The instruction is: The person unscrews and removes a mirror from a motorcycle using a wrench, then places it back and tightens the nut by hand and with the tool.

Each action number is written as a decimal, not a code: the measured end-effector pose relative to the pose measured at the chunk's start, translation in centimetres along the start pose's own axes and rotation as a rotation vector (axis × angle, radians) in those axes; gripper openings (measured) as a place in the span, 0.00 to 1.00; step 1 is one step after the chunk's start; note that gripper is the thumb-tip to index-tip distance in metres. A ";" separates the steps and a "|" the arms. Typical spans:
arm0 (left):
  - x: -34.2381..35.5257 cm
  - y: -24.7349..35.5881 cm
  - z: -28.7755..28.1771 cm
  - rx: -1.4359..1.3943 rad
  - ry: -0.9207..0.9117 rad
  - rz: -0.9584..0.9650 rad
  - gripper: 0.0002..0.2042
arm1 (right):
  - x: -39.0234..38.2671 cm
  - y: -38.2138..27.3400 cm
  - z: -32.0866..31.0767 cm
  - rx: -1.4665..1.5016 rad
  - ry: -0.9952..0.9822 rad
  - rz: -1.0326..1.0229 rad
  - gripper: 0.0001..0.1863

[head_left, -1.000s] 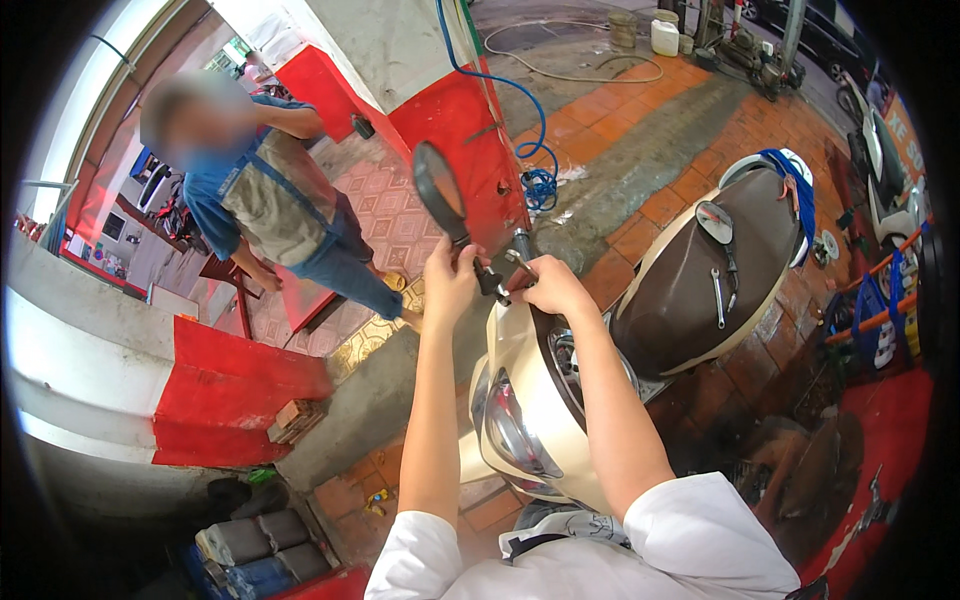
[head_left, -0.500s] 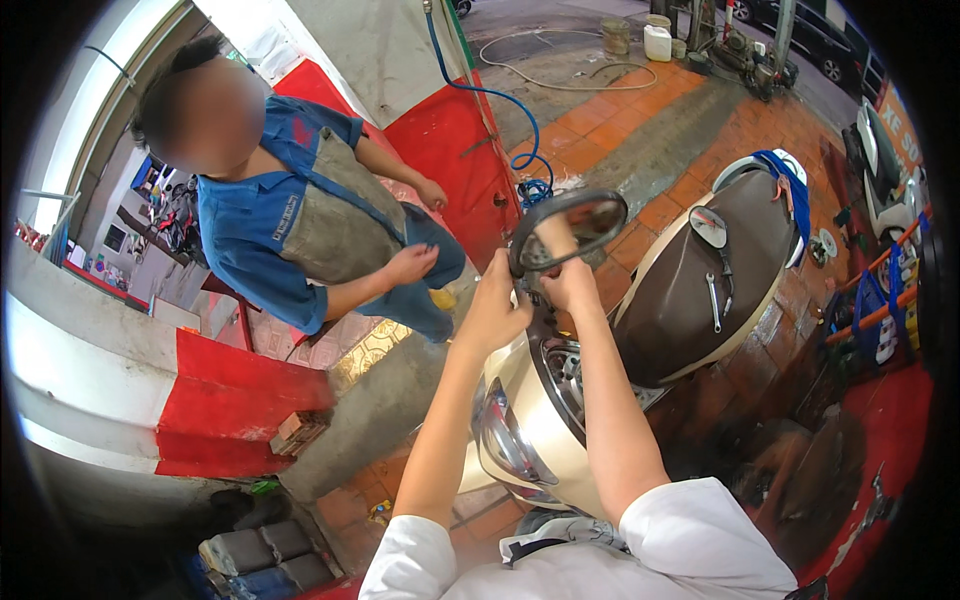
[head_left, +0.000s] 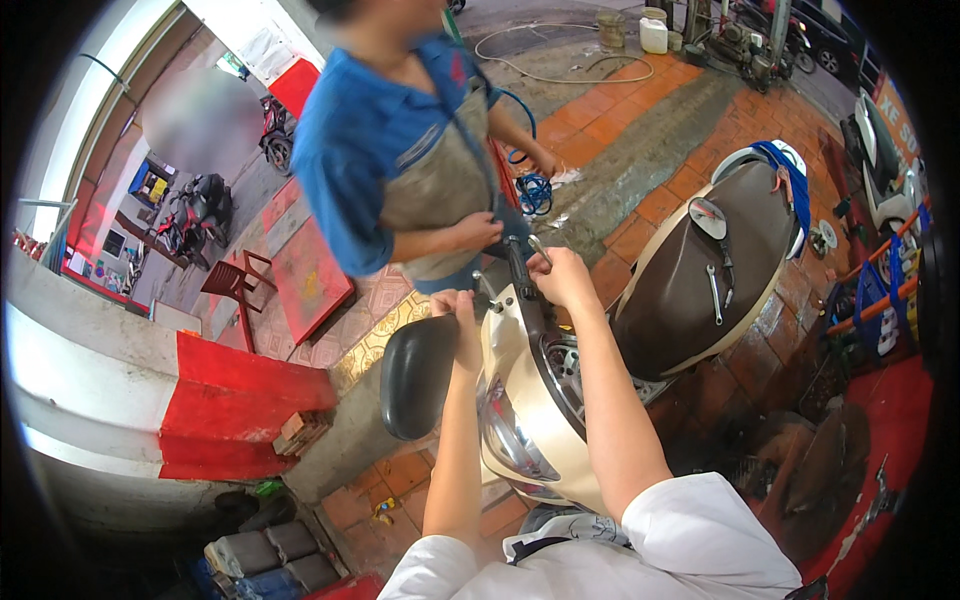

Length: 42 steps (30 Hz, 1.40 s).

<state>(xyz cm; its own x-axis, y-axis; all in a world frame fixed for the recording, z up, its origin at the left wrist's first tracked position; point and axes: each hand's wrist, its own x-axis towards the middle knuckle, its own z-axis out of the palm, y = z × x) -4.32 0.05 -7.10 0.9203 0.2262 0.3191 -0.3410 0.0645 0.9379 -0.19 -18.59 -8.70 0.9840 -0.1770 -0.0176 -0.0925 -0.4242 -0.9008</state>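
Note:
A black-backed rear-view mirror [head_left: 418, 378] is held by my left hand [head_left: 460, 325], left of the scooter's handlebar; its glass faces away from me. The cream scooter's front [head_left: 520, 420] lies below my arms. My right hand [head_left: 565, 278] is closed at the handlebar [head_left: 518, 270], around a slim metal piece [head_left: 539, 250] whose kind I cannot make out. On the brown seat [head_left: 660, 310] rest a second mirror [head_left: 709, 218] on its stem and an open-ended wrench [head_left: 714, 292].
A person in a blue and grey uniform [head_left: 430, 190] stands just beyond the handlebar, one hand [head_left: 475, 232] close to it. Blue cloth [head_left: 795, 195] drapes the scooter's tail. Another scooter [head_left: 880, 160] stands at right. A red folded panel [head_left: 240, 400] is at left.
The mirror has gone from above the handlebar to its left side in my left hand, turned back-side up. My right hand has stayed by the bar. The other person has moved right and closer.

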 end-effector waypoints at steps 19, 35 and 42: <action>8.9 -0.5 1.5 -0.552 -0.499 -0.702 0.20 | 0.0 -1.1 0.0 0.042 -0.070 -0.055 0.11; 10.2 0.4 4.6 -0.200 -0.762 -0.805 0.20 | 0.0 -1.7 -0.5 0.023 -0.088 -0.059 0.13; 7.2 1.1 5.5 0.475 -0.388 0.078 0.13 | 0.0 -1.8 -0.7 0.003 -0.090 -0.081 0.12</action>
<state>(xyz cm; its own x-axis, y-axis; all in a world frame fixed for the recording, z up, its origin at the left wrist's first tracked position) 2.94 -3.58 -3.06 0.9292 -0.1625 0.3320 -0.3696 -0.3979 0.8397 -0.12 -18.42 -6.78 0.9980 -0.0618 0.0162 -0.0121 -0.4316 -0.9020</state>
